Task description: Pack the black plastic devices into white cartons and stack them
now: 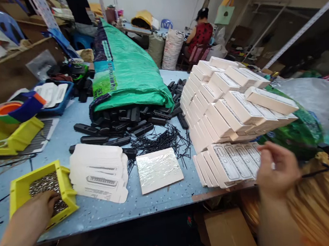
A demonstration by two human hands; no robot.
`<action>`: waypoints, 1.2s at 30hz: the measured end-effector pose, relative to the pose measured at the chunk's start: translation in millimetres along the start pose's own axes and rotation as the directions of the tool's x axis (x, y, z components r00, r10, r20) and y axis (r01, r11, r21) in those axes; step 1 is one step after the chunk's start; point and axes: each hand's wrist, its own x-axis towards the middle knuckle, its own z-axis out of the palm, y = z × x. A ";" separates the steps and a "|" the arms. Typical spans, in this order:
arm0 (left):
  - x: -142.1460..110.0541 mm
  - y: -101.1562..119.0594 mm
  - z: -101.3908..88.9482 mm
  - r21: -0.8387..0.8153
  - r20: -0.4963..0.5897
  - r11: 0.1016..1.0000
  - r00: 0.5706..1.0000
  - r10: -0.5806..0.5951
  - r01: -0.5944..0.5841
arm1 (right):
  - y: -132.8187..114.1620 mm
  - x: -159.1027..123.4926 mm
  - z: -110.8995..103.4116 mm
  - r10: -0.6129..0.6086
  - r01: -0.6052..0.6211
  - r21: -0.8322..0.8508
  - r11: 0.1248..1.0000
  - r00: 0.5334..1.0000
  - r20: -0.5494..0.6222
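Note:
My left hand (39,206) reaches into a yellow bin (13,195) of small screw-like metal pieces (46,183). Its fingers are curled down among them, and the fingertips are hidden. Right of the bin lies a fanned stack of flat white printed cartons (99,173). Beside the front row of narrow white boxes (230,165) is my right hand (278,168), with fingers drawn together; what they hold, if anything, I cannot make out. A pale square block wrapped in shiny film (159,170) lies between the cartons and the boxes.
Black plastic parts (129,121) spill from a green sack (129,72). Thin black strips (163,140) lie before them. A tall stack of white boxes (218,101) stands right. Tape rolls (16,109) rest on another yellow bin (10,135). Two people sit behind.

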 end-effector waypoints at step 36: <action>-38.0 186.5 47.7 -0.974 0.225 0.022 0.973 -0.047 0.226 | -192.4 -130.7 170.7 -0.037 -0.934 0.324 -0.150 0.333 0.942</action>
